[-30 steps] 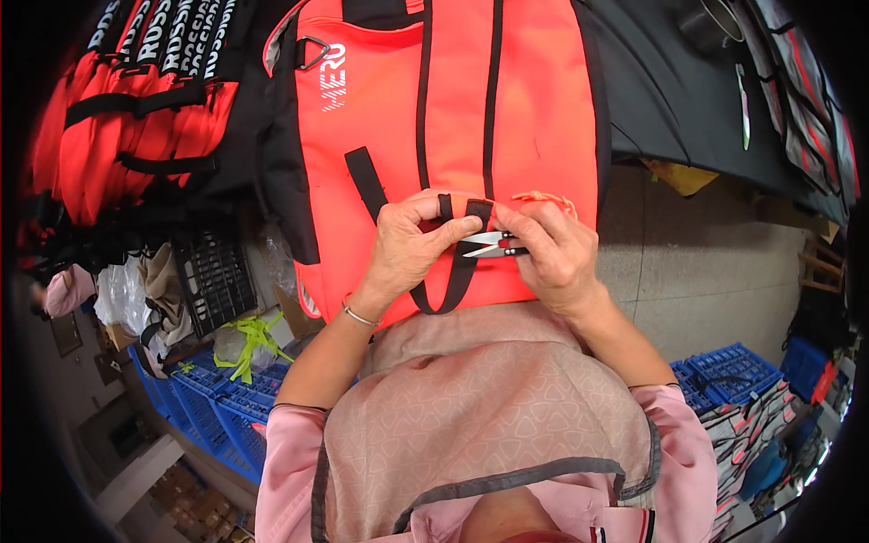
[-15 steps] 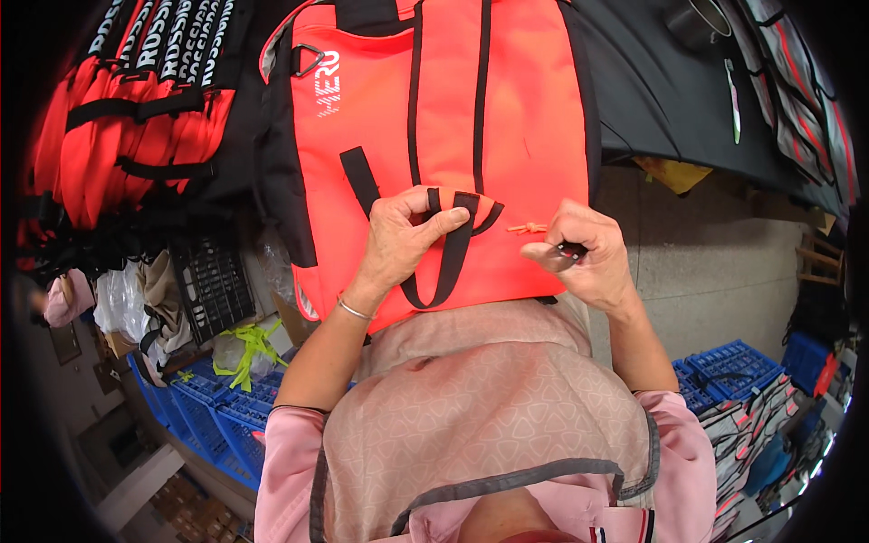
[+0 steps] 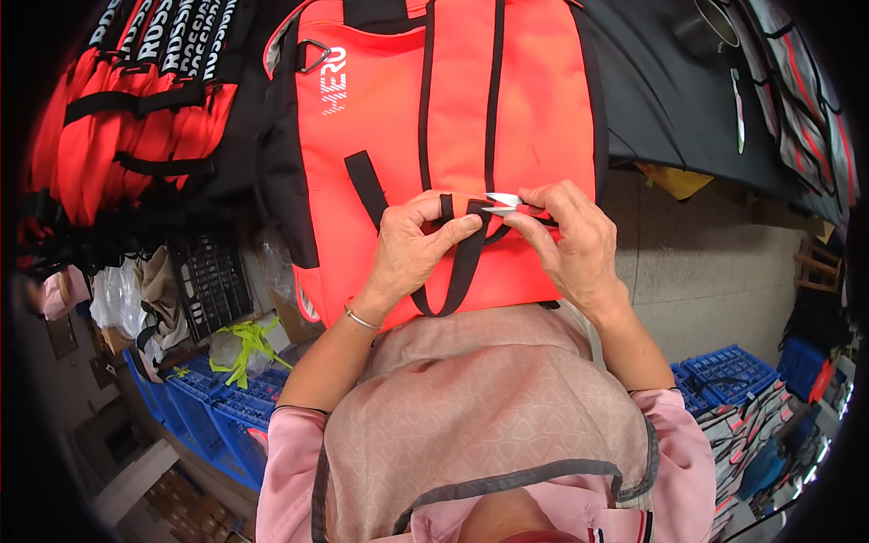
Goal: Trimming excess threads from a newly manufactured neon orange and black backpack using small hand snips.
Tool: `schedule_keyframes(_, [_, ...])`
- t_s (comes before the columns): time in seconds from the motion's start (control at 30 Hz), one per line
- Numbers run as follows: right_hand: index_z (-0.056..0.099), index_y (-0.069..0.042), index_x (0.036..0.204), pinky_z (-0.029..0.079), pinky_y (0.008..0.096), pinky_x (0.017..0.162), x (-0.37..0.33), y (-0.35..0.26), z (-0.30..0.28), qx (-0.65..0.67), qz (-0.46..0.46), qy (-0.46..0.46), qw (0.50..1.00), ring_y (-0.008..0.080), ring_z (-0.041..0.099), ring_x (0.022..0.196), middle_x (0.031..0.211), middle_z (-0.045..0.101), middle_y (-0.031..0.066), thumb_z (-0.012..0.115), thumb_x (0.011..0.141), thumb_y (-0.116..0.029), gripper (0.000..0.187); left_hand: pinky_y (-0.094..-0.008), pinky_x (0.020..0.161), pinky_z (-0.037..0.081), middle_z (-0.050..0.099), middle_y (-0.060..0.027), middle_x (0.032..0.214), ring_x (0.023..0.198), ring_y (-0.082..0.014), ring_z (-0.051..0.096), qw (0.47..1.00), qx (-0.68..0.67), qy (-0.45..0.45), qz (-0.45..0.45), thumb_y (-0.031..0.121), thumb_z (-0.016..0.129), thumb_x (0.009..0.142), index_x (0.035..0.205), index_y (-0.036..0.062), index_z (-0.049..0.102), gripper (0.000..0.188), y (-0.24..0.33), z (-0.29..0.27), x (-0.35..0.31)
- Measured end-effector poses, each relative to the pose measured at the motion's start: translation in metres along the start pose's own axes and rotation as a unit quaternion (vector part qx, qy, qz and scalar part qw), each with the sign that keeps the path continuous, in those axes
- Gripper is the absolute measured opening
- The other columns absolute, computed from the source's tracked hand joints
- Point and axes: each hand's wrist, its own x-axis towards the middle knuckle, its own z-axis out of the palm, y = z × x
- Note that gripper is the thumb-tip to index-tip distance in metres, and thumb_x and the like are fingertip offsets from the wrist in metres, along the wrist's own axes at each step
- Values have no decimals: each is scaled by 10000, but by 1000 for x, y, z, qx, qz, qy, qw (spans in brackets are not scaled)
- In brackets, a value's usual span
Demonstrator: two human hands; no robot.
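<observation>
Here pinches a black strap [image 3: 467,262] in the left hand [image 3: 409,240] and grips small open-bladed snips [image 3: 505,198] in the right hand [image 3: 579,242] at three o'clock from it, over the coral backpack [image 3: 543,127] at twelve o'clock from the apron [image 3: 493,398].

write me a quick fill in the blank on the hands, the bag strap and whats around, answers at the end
1. The scissors in the right hand show ____ blades.
2. The left hand pinches a strap coloured ____.
3. The thin bracelet is on the person's ____ wrist.
4. The plastic crates beside the person are coloured ____.

Missing words: two; black; left; blue.
</observation>
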Motion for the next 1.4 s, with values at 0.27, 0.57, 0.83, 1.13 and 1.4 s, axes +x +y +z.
schedule_keyframes(0.27, [649,-53,898,502,354,609,4,1,3,-78,-59,6,995,228,626,707,799,626,46,800,772,-195,243,-259,734,502,687,-34,894,808,-84,610,1000,-8,4,3,161,748,887,1035,25,752,201,-3,0,0])
schedule_keyframes(0.57, [624,-56,791,480,347,554,1,4,3,58,34,20,998,227,606,632,759,628,50,800,788,-201,228,-252,723,507,689,-41,885,809,-85,621,1000,-4,1,3,156,750,884,1024,25,752,192,-6,1,-1])
schedule_keyframes(0.83, [657,-64,828,475,339,540,10,8,0,1,-10,-11,1000,238,609,612,726,620,49,797,796,-212,206,-273,765,519,702,-56,903,838,-104,642,1000,-10,7,1,161,754,878,1024,15,748,207,-5,-1,4])
schedule_keyframes(1.13, [641,6,1047,494,230,751,27,36,-28,282,200,58,937,74,579,801,918,636,30,702,924,-108,179,-331,857,526,705,-167,1110,972,-217,692,974,66,-200,80,119,767,836,638,9,610,275,10,5,-29])
schedule_keyframes(1.4, [634,-16,1057,507,214,725,92,8,0,284,127,66,948,66,542,763,896,588,11,733,894,-62,197,-330,885,537,715,-109,941,956,-191,682,976,55,-176,118,142,587,972,917,-25,692,205,20,-53,33])
